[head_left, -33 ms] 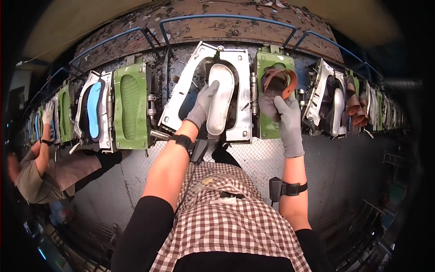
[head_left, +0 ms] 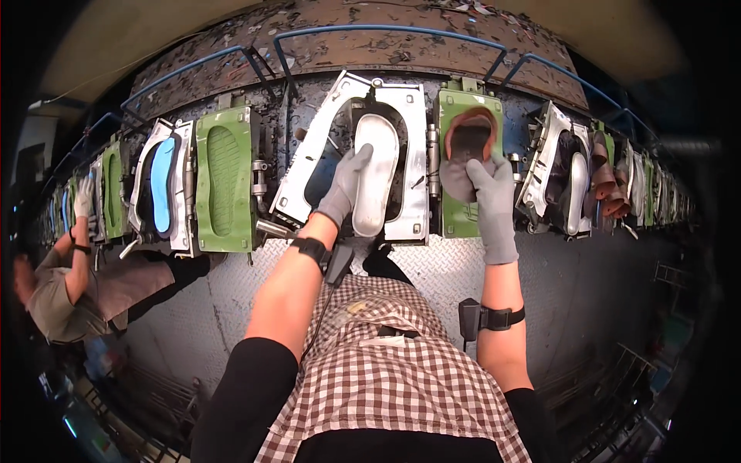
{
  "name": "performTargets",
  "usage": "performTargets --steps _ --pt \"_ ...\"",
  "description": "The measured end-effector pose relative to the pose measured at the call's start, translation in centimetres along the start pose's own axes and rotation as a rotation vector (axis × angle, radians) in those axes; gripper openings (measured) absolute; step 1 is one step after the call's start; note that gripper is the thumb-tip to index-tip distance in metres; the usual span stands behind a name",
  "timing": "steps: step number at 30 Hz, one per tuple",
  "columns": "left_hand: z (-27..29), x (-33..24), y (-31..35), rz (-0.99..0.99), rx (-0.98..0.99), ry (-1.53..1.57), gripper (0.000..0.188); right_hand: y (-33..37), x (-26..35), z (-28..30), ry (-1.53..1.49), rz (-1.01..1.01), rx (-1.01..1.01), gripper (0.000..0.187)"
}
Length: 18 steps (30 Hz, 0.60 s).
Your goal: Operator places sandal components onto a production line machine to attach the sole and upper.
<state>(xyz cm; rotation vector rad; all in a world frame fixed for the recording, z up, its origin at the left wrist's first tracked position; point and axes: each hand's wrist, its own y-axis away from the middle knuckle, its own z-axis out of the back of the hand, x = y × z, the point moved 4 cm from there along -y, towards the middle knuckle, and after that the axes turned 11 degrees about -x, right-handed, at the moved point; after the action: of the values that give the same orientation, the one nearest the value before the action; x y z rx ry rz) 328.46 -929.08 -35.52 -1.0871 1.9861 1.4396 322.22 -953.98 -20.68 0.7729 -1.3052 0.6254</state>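
Note:
My left hand (head_left: pixel 347 184), in a grey glove, grips the left edge of a silver foot-shaped last (head_left: pixel 377 181), its thumb lying on the last's surface. The last sits in the opening of a white metal mould frame (head_left: pixel 414 166). To the right, my gloved right hand (head_left: pixel 492 193) holds a sandal upper with a dark sole piece and a brown strap (head_left: pixel 488 127), the strap loop pointing away from me. The upper is over a green mould plate (head_left: pixel 461 224), hiding much of it. Some fingers of both hands are out of sight.
Left of me stand a green sole mould (head_left: pixel 224 181) and a mould with a blue footbed (head_left: pixel 160 189). Another last (head_left: pixel 575 193) and brown straps (head_left: pixel 603 177) are at the right. Blue rails (head_left: pixel 386 28) run behind. A co-worker (head_left: pixel 65 285) stands at far left.
My right hand has turned the sandal upper, so its strap loop now faces away and its dark sole piece shows more. My left hand stays at the last.

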Motion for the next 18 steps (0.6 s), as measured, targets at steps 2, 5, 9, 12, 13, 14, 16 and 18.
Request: performTargets --steps 2,5,9,12,13,14,16,18 --pt "-0.3 0.3 3.3 0.003 -0.021 0.131 0.064 -1.5 0.3 -1.5 0.263 0.251 -0.12 0.04" --pt "0.7 0.3 5.6 -0.136 -0.077 -0.056 0.058 -0.8 -0.8 -7.3 0.535 0.547 -0.034 0.033" --pt "2.6 -0.8 5.8 -0.233 -0.082 -0.187 0.044 4.7 -2.0 -13.7 0.842 0.609 0.744 0.031" --pt "3.6 1.1 9.1 0.015 -0.176 0.049 0.041 3.7 -2.8 -14.1 0.878 0.409 0.919 0.03" --pt "4.0 1.8 10.8 0.054 -0.327 0.161 0.043 3.7 -2.6 -14.3 0.877 0.41 0.923 0.03" --pt "4.1 2.9 12.5 0.242 -0.419 0.214 0.051 4.1 -2.7 -14.6 0.853 0.348 0.859 0.03" --pt "3.1 4.0 12.4 0.224 -0.348 0.397 0.057 7.5 -3.6 -14.5 0.756 0.353 0.789 0.03" --pt "1.9 3.4 12.3 0.247 -0.505 0.49 0.061 14.0 -7.1 -12.0 0.936 0.531 0.812 0.022"
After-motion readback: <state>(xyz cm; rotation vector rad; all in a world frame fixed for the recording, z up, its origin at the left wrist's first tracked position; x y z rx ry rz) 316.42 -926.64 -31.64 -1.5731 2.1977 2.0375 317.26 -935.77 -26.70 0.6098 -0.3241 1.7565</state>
